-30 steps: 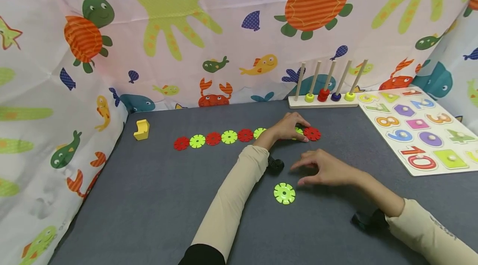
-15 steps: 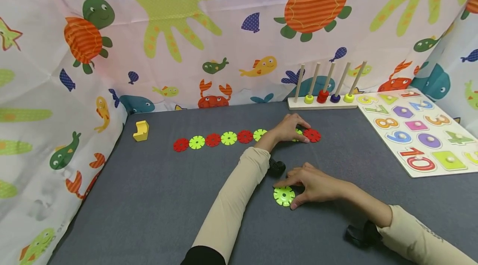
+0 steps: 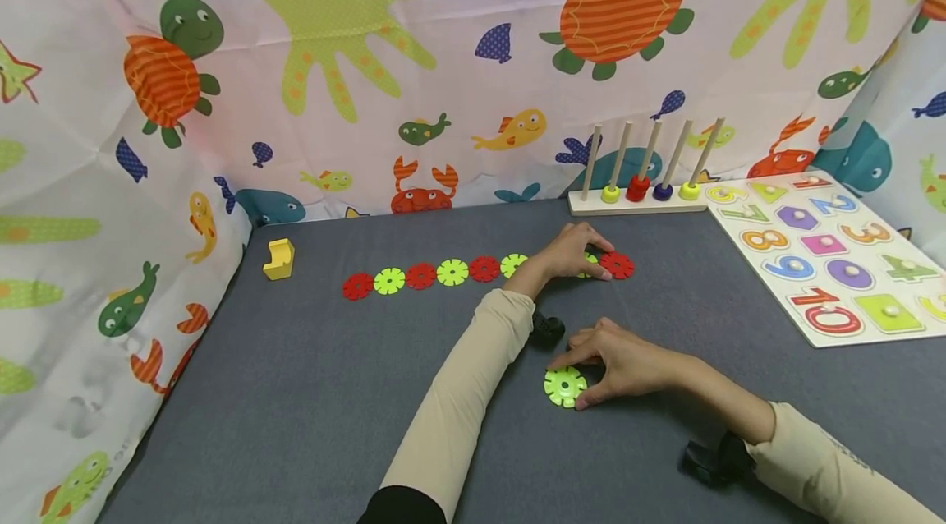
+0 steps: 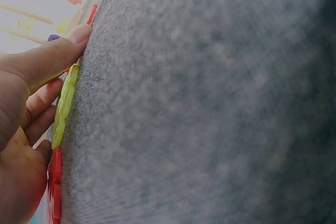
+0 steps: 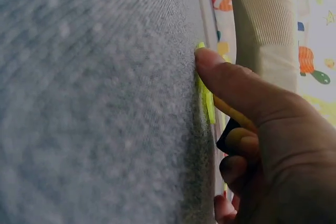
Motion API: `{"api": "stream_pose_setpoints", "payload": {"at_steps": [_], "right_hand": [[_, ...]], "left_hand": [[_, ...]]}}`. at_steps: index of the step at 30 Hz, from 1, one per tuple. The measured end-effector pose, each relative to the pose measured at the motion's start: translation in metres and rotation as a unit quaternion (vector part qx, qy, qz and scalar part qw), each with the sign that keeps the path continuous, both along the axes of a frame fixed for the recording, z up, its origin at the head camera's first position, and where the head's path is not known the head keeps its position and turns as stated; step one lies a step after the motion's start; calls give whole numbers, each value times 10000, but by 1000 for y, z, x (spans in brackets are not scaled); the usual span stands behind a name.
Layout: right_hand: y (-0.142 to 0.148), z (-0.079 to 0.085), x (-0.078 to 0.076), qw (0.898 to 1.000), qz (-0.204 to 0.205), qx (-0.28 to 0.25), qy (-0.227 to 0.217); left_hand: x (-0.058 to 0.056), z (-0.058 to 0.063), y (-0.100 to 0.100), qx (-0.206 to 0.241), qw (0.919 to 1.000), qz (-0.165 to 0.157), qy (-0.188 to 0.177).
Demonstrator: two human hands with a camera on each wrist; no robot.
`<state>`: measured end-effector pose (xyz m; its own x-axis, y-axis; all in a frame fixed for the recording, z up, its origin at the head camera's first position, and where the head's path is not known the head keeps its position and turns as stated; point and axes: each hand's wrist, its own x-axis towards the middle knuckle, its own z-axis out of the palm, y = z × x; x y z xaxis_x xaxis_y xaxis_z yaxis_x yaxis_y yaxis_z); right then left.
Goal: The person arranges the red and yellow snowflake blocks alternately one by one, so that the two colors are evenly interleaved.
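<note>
Red and green notched plastic discs (image 3: 452, 272) lie flat in an alternating row across the back of the grey table. At the row's right end, my left hand (image 3: 567, 251) has its thumb and forefinger on either side of a green disc (image 4: 65, 106), next to the last red disc (image 3: 617, 265). The hand hides part of the row. Nearer the front, my right hand (image 3: 628, 360) pinches a separate green disc (image 3: 565, 387) at its edges between thumb and forefinger. This disc lies low at the table surface; in the right wrist view the thumb covers part of it.
A wooden peg stand (image 3: 637, 204) with coloured rings stands at the back. A number puzzle board (image 3: 828, 261) lies to the right. One yellow block (image 3: 279, 259) sits at the left rear. A printed sea-animal cloth (image 3: 355, 171) hangs behind and on the left.
My right hand has come down leftward onto the separate green disc, taken it at its edges and shifted it very slightly right. The left hand has stayed in place.
</note>
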<state>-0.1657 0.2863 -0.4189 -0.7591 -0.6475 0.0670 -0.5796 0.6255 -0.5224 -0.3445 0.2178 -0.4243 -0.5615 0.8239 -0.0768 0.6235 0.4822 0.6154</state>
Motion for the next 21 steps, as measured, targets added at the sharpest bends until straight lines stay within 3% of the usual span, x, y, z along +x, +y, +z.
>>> {"api": "stream_pose_setpoints", "payload": {"at_steps": [6, 9, 14, 21], "right_hand": [[11, 5, -3, 9984, 114, -542, -104], [27, 10, -9, 9968, -142, -789, -15], [66, 18, -21, 9871, -1445, -683, 92], [116, 11, -43, 9504, -3063, -349, 407]], "left_hand": [[-2, 0, -1, 8, 10000, -7, -9], [-2, 1, -1, 9, 10000, -11, 30], [-3, 2, -2, -33, 9999, -125, 103], [-3, 0, -1, 40, 9998, -178, 34]]}}
